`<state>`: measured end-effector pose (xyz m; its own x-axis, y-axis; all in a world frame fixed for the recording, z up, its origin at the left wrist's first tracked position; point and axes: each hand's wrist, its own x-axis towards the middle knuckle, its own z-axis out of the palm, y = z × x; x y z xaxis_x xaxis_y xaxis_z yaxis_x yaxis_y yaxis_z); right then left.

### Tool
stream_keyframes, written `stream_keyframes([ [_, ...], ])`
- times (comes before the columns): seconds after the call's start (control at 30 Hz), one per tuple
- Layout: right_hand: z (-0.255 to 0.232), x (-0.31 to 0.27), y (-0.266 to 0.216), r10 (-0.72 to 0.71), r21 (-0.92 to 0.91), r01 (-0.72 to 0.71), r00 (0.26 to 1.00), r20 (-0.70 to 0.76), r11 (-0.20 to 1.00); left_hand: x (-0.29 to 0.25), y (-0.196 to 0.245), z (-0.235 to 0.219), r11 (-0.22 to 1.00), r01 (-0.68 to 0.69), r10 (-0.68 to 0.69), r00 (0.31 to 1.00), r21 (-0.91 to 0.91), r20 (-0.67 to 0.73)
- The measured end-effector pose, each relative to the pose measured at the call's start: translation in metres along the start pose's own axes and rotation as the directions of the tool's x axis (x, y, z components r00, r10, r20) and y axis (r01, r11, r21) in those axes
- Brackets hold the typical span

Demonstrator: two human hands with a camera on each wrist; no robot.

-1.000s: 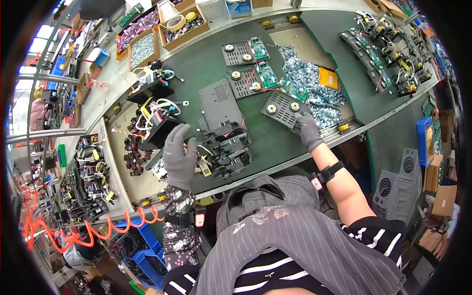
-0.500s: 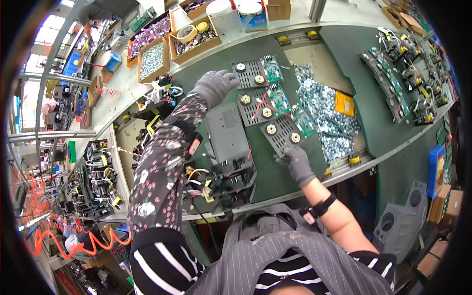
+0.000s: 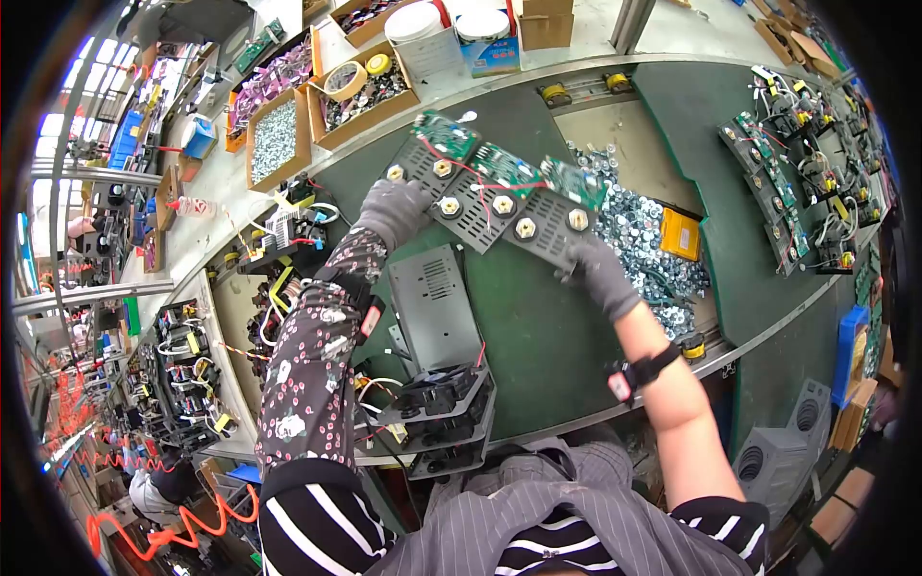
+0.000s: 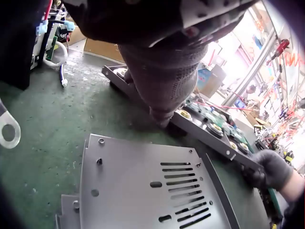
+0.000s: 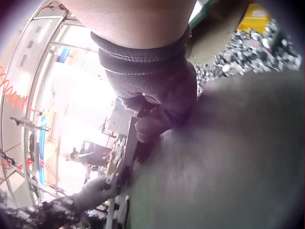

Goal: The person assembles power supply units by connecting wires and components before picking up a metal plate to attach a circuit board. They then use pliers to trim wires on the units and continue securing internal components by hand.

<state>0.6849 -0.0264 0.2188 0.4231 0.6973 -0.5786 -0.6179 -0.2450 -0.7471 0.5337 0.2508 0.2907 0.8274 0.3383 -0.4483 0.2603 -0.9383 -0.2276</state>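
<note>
Wired units (image 3: 288,228) are sitting left of the grey cover (image 3: 434,312); left hand (image 3: 394,213) is gripping the left end of the slotted plates (image 3: 473,227), just beyond the grey cover; black frames (image 3: 447,413) are lying at its near end; the slotted plates — green boards (image 3: 507,167) along their far side — are slanting tilted, beyond and right of the cover; right hand (image 3: 603,278), right of the cover, is grasping their right end; loose metal pieces (image 3: 624,230) and a yellow packet (image 3: 680,233) are lying farther right of it.
</note>
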Motion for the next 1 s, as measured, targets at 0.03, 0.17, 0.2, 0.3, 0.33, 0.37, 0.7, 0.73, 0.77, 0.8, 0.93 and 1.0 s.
stream_keyframes([
  [0.03, -0.008, 0.021, -0.009, -0.024, -0.06, 0.026, 0.999, 0.038, 0.998, -0.004, -0.001, 0.002, 0.999, 0.033, -0.033, 0.999, -0.038, 0.02],
  [0.17, -0.013, 0.096, -0.063, 0.019, -0.39, 0.025, 0.994, 0.108, 0.92, -0.014, 0.005, 0.008, 0.983, 0.086, -0.08, 0.996, -0.16, 0.045],
  [0.2, -0.011, 0.112, -0.073, 0.021, -0.467, 0.031, 0.994, 0.104, 0.884, -0.017, 0.008, 0.01, 0.97, 0.114, -0.108, 0.993, -0.215, 0.042],
  [0.3, -0.004, 0.153, -0.097, 0.019, -0.701, 0.086, 0.99, 0.141, 0.707, -0.023, 0.017, 0.009, 0.948, 0.142, -0.128, 0.989, -0.285, 0.068],
  [0.33, 0.002, 0.159, -0.1, -0.025, -0.69, 0.127, 0.988, 0.155, 0.713, -0.025, 0.021, 0.009, 0.939, 0.159, -0.15, 0.987, -0.306, 0.054],
  [0.37, 0.014, 0.154, -0.11, -0.017, -0.719, 0.105, 0.992, 0.129, 0.687, -0.026, 0.024, 0.006, 0.936, 0.162, -0.151, 0.987, -0.311, 0.061],
  [0.7, -0.005, 0.072, -0.074, -0.347, -0.644, 0.26, 0.938, -0.01, 0.72, -0.123, 0.009, -0.055, 0.722, 0.291, -0.323, 0.944, -0.628, 0.066],
  [0.73, -0.001, 0.047, -0.055, -0.336, -0.659, 0.307, 0.938, 0.086, 0.687, -0.15, 0.013, -0.057, 0.584, 0.32, -0.326, 0.934, -0.746, 0.146],
  [0.77, 0.006, 0.024, -0.037, -0.331, -0.666, 0.362, 0.926, 0.179, 0.652, -0.177, 0.019, -0.059, 0.429, 0.34, -0.316, 0.924, -0.837, 0.214],
  [0.8, 0.018, 0.003, -0.02, -0.262, -0.67, 0.346, 0.938, 0.228, 0.657, -0.203, 0.027, -0.05, 0.297, 0.312, -0.322, 0.923, -0.902, 0.213],
  [0.93, 0.077, -0.048, 0.045, -0.135, -0.674, 0.266, 0.961, 0.241, 0.69, -0.289, 0.082, -0.013, -0.169, 0.244, -0.383, 0.877, -0.955, 0.292],
  [1.0, 0.099, -0.063, 0.057, -0.123, -0.661, 0.313, 0.94, 0.317, 0.682, -0.316, 0.111, 0.009, -0.276, 0.314, -0.415, 0.813, -0.908, 0.408],
])
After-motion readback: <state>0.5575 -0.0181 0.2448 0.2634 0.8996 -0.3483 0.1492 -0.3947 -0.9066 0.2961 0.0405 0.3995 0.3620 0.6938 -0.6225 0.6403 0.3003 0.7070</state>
